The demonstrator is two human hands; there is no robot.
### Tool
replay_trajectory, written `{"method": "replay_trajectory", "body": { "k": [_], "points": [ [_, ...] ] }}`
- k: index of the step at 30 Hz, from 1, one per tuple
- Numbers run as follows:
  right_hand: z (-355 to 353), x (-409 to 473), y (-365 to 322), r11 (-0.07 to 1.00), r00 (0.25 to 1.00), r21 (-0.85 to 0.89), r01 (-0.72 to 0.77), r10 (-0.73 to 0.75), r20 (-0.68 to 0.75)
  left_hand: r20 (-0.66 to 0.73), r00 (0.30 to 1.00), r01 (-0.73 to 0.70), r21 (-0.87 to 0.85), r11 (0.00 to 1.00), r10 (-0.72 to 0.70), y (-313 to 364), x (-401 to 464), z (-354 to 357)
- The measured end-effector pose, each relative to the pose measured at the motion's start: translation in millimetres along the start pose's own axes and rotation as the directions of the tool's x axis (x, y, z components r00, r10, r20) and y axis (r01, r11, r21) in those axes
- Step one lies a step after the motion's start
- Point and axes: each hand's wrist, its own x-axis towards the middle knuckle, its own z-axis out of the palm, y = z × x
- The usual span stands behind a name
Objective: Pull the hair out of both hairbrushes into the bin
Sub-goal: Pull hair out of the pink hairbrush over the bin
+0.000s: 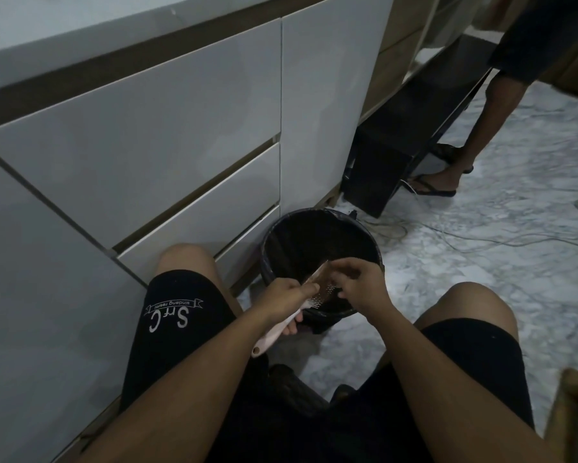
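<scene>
Sitting on the marbled grey-white tile floor point(481, 262) with knees apart, the person works over the bin. Nearest, the left hand point(282, 300) wraps its grip round the pale pink plastic handle of a hairbrush point(314, 292), holding it bristles-up above the near rim of the round black plastic bin point(317, 262). The right hand point(361, 282) pinches at the bristle pad, fingers curled, apparently tugging at hair; the strands themselves are too dark and small to make out. I judge the first brush is mid-cleaning. A second brush cannot be picked out with any certainty, so at least that one looks left to do.

At the lower right edge a blurred wooden object point(575, 412) shows, unidentifiable. Beyond the bin stand glossy white cabinet drawers point(147, 145) on the left. Loose cables point(448, 235) trail across the floor behind it, and farther off another person's sandalled foot point(434, 183) stands beside a black stand point(398, 155). Nothing blocks the bin's mouth.
</scene>
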Motion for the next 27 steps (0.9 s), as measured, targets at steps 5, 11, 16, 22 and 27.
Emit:
{"method": "replay_trajectory", "body": {
  "k": [5, 11, 16, 22, 27],
  "points": [
    [-4, 1, -4, 1.0, 0.994, 0.002, -0.005, 0.005, -0.105, -0.02, 0.999, -0.038, 0.004, 0.999, 0.038, 1, 0, 3],
    [-4, -2, -10, 0.996, 0.996, 0.084, -0.004, 0.012, -0.094, -0.001, 0.999, -0.032, -0.102, 0.994, 0.032, 9, 3, 0],
    [-2, -5, -13, 0.994, 0.998, 0.109, -0.015, 0.022, -0.063, -0.023, 1.0, -0.023, -0.141, 0.99, 0.02, 12, 4, 0],
    [1, -13, -20, 0.983, 0.997, 0.184, -0.025, 0.011, 0.073, -0.003, 1.0, 0.011, -0.197, 0.98, -0.012, 20, 0, -3],
    [3, -13, -18, 0.984, 0.993, 0.178, -0.017, -0.004, 0.12, -0.096, 0.995, -0.054, -0.129, 0.99, 0.042, 16, 1, 0]
  ]
}}
